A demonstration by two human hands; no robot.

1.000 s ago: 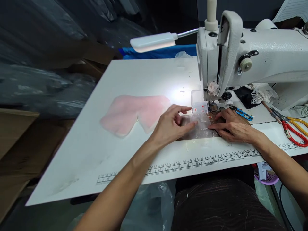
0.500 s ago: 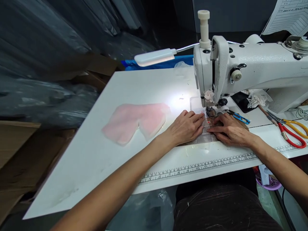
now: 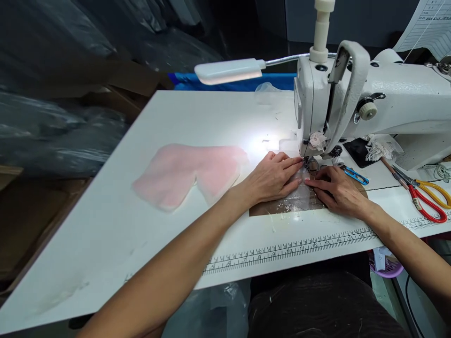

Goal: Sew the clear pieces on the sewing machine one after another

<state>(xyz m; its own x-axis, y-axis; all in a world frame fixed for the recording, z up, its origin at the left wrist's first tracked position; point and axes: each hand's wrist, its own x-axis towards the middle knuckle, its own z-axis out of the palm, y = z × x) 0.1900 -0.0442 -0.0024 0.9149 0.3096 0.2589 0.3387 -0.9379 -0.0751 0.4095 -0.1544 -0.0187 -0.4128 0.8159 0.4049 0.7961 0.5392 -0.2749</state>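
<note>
A strip of sheer whitish fabric [image 3: 299, 199] lies under the needle area of a white sewing machine [image 3: 317, 103]. My left hand [image 3: 273, 176] rests flat on the fabric's left side, fingers stretched toward the presser foot [image 3: 310, 163]. On the other side, my right hand [image 3: 333, 190] lies low with its fingers apart and fingertips touching the fabric's right edge. Beneath the fabric shows a brown plate [image 3: 264, 209]. The needle tip and the fabric under my fingers are partly hidden.
Pink cut fabric pieces [image 3: 190, 169] lie left on the white table [image 3: 105, 244]. Blue thread snips [image 3: 355, 175] and red-and-yellow-handled scissors [image 3: 428, 202] lie to the right. A lamp [image 3: 230, 71] reaches over the back. A printed ruler [image 3: 289, 251] runs along the front edge.
The view has shifted, so the machine appears farther right and larger. The sheer fabric has moved slightly under my hands, and more of the brown plate shows. Both hands remain beside the presser foot.
</note>
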